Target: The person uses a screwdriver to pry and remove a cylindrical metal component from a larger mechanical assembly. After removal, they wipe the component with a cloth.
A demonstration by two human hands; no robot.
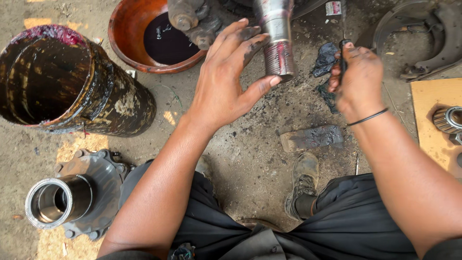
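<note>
A shiny steel axle spindle (pixel 275 36) with a threaded, greasy end juts toward me at top centre. My left hand (pixel 226 82) is greasy and curves around the spindle's left side, fingers apart, the thumb tip just below the threads. My right hand (pixel 357 77) is closed around a thin dark tool (pixel 342 50) just right of the spindle. A black band circles that wrist. Dark greasy rags (pixel 325 58) lie on the ground between the spindle and my right hand.
A large rusty drum (pixel 86 86) lies tilted at left. An orange basin (pixel 126 36) holds black oil behind it. A wheel hub (pixel 72 197) sits bottom left. A bearing (pixel 447 119) rests on a wooden board (pixel 428 106) at right. A flat metal block (pixel 312 138) lies near my shoe (pixel 303 180).
</note>
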